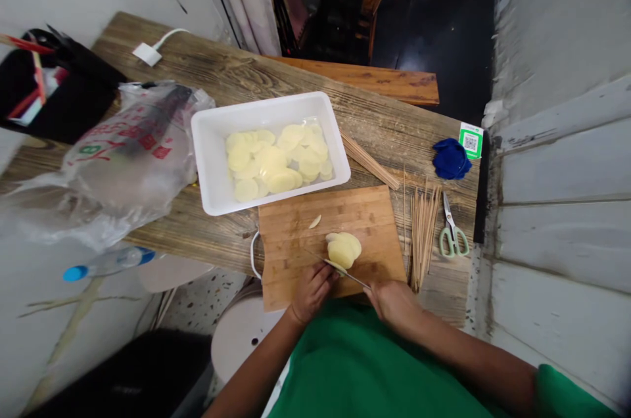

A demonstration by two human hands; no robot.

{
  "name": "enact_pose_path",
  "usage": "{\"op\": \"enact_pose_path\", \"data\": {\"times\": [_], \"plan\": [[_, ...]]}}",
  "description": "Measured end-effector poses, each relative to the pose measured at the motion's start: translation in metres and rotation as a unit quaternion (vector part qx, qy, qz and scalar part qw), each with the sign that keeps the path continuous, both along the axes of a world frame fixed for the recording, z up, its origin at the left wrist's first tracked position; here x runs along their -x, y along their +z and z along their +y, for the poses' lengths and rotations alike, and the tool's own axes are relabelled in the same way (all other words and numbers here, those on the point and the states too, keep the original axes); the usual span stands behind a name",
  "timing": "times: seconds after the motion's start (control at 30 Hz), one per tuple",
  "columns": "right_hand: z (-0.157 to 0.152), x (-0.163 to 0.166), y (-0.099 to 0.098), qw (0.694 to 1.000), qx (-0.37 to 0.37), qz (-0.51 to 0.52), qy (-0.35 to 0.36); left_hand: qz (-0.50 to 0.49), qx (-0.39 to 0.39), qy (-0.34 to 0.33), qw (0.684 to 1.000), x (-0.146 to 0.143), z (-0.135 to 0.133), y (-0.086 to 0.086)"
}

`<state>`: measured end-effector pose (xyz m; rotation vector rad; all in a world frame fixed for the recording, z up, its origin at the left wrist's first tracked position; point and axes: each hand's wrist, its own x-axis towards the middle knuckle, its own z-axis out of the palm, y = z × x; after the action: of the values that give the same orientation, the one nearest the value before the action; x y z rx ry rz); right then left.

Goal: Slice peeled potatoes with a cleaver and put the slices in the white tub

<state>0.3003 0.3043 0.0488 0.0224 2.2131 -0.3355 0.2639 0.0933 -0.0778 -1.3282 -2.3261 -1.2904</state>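
My right hand (394,305) is wrapped round the handle of a kitchen knife (353,278), its blade pointing left across the wooden cutting board (286,227). Close to the blade, the fingers of my left hand (313,288) are closed on a piece of potato at the board's near side, mostly hidden by the fingers and knife. Just beyond the blade lie several overlapping potato slices (344,248). One thin sliver of potato (315,221) rests farther back on the board. Behind the board, a white plastic tub (211,162) holds many pale potato slices in water.
Bundles of wooden skewers (422,234), green-handled scissors (451,234) and a dark blue cloth-like item (451,159) lie to the right. A filled plastic bag (133,148) and black holder (73,102) stand left. A stool (241,339) is below the wooden table (236,76).
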Motion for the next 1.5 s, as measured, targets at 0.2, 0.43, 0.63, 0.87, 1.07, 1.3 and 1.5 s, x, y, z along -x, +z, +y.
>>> {"op": "enact_pose_path", "data": {"times": [0.2,0.43,0.63,0.87,1.07,1.3,1.5], "plan": [[-0.022,0.015,-0.017,0.999,0.022,0.034,-0.008,-0.001,-0.013,0.035,0.999,-0.003,0.002,0.0],[-0.027,0.013,-0.02,0.998,0.016,0.041,-0.036,0.024,0.002,0.001,1.0,-0.003,0.003,0.008],[-0.027,0.011,-0.023,0.998,0.025,0.036,-0.044,0.034,0.019,-0.007,0.999,-0.003,0.002,0.013],[-0.027,0.018,-0.019,0.998,0.029,0.039,-0.048,0.031,0.043,0.021,0.998,-0.003,0.005,0.003],[-0.025,0.026,-0.016,0.997,0.033,0.048,-0.047,0.054,0.039,0.014,0.998,-0.002,0.001,-0.001],[-0.03,0.021,-0.02,0.998,0.025,0.053,-0.034,0.074,0.026,-0.018,0.997,-0.003,-0.004,-0.004],[-0.037,0.016,-0.017,0.998,0.021,0.064,-0.008,0.075,0.059,0.006,0.995,-0.008,-0.008,-0.005]]}}
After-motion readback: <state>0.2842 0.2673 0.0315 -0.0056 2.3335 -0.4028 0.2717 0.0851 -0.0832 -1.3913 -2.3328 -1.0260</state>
